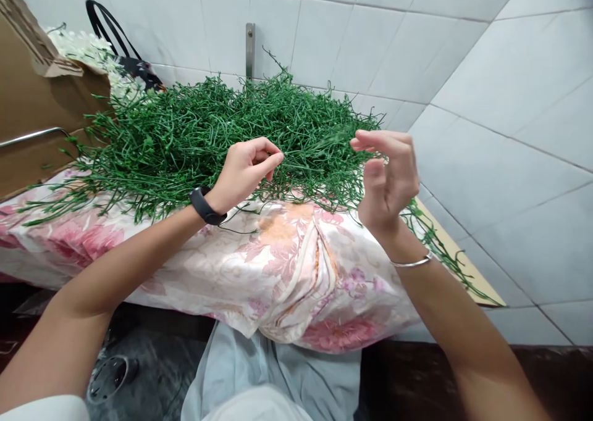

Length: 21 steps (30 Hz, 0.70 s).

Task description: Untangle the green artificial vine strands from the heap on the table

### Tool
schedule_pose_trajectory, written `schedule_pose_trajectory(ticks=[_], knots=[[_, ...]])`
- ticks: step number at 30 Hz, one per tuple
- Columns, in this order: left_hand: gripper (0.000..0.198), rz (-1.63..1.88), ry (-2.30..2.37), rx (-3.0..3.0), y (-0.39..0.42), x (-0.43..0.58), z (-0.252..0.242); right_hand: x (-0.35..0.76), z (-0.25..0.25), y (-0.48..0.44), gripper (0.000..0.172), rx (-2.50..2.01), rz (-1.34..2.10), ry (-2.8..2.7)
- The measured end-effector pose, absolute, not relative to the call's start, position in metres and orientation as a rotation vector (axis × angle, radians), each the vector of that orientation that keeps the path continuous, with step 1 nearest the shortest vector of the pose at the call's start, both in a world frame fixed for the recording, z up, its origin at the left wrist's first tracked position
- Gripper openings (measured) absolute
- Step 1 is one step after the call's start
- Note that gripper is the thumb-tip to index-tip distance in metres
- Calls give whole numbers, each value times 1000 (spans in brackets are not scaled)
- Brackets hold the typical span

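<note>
A large heap of thin green plant stems (194,125), which look like plastic, lies across the flowered cloth (208,273). My left hand (252,165), with a black band on its wrist, pinches a thin green stem (319,142) over the front of the heap. The far end of that stem is blurred and points up and right. Right of the heap, my right hand (389,174) is raised with its fingers curved and the thumb apart from them. Nothing shows between those fingers. A silver bangle sits on the right wrist.
A cardboard box (50,112) stands at the left, with white artificial flowers (92,50) and a dark bag (139,69) behind it. More stems (440,248) lie on a pale board (477,285) at the right. Tiled walls (347,44) close off the back and right.
</note>
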<state>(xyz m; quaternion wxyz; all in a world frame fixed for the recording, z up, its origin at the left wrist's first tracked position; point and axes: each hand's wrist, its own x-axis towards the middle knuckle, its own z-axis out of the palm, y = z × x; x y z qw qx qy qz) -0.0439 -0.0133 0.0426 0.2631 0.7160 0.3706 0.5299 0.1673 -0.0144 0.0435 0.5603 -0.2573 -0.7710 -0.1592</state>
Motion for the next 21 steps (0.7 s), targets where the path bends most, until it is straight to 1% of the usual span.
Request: schedule_pose_trajectory(ticks=[5, 9, 12, 13, 17, 21], knots=[[11, 1410, 950, 1856, -13, -43, 44, 165, 48, -13, 19, -519, -465, -1992], [14, 1359, 874, 1740, -16, -40, 45, 160, 44, -9, 18, -534, -484, -2155], [17, 1254, 808, 1723, -20, -39, 46, 158, 40, -9, 23, -572, -584, -2142], [18, 1207, 780, 1725, -21, -38, 46, 158, 40, -9, 21, -575, -621, -2130], [20, 1059, 699, 1727, -24, -36, 46, 159, 40, -12, 7, -636, -679, -2094], [17, 979, 703, 1702, -25, -34, 45, 160, 41, -10, 6, -720, -614, -2037]])
